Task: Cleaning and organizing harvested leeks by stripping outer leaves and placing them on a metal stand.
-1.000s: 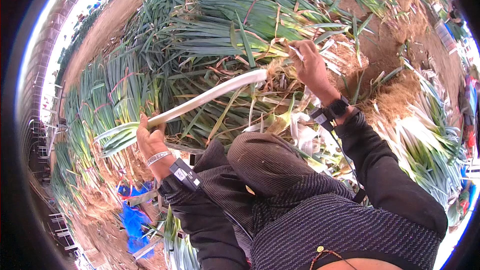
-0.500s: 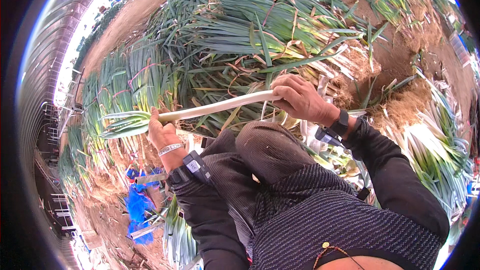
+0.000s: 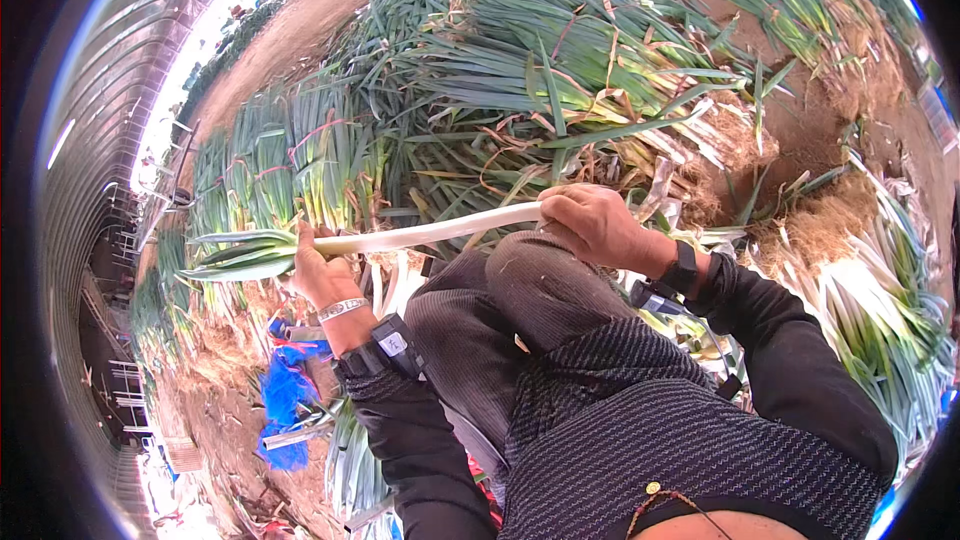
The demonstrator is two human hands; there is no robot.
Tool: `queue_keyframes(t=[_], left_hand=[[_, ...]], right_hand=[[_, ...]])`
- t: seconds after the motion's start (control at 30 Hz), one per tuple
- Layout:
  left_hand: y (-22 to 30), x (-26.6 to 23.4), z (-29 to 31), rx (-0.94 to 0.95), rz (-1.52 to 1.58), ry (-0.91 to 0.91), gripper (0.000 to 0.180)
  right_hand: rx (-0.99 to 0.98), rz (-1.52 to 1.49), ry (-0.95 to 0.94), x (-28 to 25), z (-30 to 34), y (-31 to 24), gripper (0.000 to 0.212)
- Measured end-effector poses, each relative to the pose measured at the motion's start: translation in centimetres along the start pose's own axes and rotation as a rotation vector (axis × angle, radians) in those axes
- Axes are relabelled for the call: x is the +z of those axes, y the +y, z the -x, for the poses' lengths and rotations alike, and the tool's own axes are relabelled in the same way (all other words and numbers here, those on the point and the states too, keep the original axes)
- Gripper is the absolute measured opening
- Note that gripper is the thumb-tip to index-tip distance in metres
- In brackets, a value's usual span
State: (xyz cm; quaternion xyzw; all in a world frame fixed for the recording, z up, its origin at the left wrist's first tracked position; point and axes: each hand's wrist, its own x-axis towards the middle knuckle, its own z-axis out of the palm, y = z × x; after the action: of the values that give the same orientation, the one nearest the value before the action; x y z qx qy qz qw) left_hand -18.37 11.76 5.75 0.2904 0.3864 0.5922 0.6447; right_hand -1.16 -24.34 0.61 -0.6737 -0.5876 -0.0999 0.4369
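A single leek (image 3: 430,233) with a long white shank and green leaf tops stretches across in front of my knees. My left hand (image 3: 322,275) is closed round it where the leaves begin, and the leaves fan out to the left past my fingers. At the other end my right hand (image 3: 597,227) grips the white root end, with its fingers covering the tip. The shank between both hands is smooth, white and slightly bent. Just beyond it lies a big heap of leeks (image 3: 530,60) with leaves and brown roots on.
Tied leek bundles (image 3: 310,155) stand in a row at the left. Whitish leeks (image 3: 860,290) with roots lie at the right, and another pile (image 3: 800,0) sits at the far right. Blue plastic strands (image 3: 285,400) lie on the soil at lower left, beside a light-coloured bar (image 3: 295,437).
My right hand has come down a little with the root end of the leek. Both hands keep hold of it. The view has shifted slightly, moving the surroundings to the right.
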Motion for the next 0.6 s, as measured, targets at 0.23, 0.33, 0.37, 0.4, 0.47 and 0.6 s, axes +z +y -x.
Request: queue_keyframes(t=[0.23,0.33,0.37,0.4,0.47,0.6], left_hand=[[-1.0,-0.1,-0.1,-0.051,-0.043,-0.003,0.042],[1.3,-4.8,-4.8,-0.02,0.001,-0.057,0.027],[1.1,-3.0,-2.0,-0.081,-0.118,-0.178,0.017],[0.0,-2.2,-1.6,-0.103,-0.121,-0.188,0.017],[1.0,-1.7,-0.4,-0.014,-0.12,-0.041,0.012],[5.8,-5.4,-1.5,0.199,-0.062,-0.011,0.022]], right_hand=[[0.098,-0.3,0.101,-0.6,0.0,-1.0,0.018],[0.025,-0.466,0.234,0.0,-2.2,-3.4,0.019],[0.126,-0.609,0.224,-0.9,-1.7,-2.6,0.018],[0.212,-0.741,0.266,-1.1,-1.2,-1.7,0.015],[0.444,-1.153,0.288,-2.5,-1.0,-1.2,0.012],[0.543,-1.163,0.332,-3.0,-0.3,2.0,0.009]])
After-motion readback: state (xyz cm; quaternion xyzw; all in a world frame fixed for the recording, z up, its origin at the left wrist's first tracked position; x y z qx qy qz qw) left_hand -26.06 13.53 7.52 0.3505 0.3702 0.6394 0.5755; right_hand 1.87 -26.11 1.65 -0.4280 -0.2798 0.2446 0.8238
